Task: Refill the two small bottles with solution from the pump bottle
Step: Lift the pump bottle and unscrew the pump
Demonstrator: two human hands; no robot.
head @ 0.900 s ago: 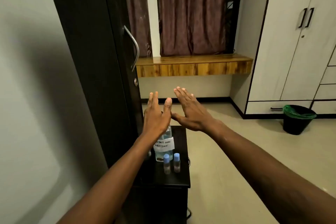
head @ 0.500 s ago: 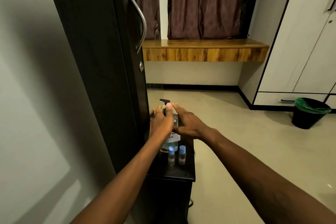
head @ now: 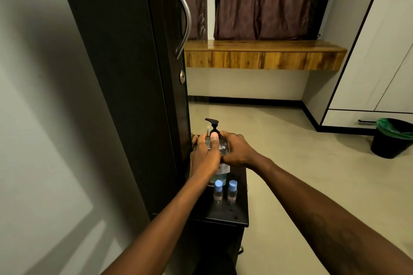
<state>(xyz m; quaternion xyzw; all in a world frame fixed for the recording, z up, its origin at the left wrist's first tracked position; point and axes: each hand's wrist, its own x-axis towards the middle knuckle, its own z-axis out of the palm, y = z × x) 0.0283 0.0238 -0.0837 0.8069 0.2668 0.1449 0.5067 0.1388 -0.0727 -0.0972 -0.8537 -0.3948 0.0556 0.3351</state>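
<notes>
- Head view: both hands are clamped on the pump bottle (head: 223,145). The left hand (head: 204,156) wraps its left side with the thumb up the front, and the right hand (head: 238,152) is curled round its right side.
- The black pump head (head: 212,122) pokes up just above the grip.
- Right below the grip, nearer the camera, the left small bottle (head: 218,193) and the right small bottle (head: 232,191) stand upright, blue caps on, untouched.
- All of it sits on a black stand (head: 238,215), with a dark door (head: 134,73) just left of the grip.
</notes>
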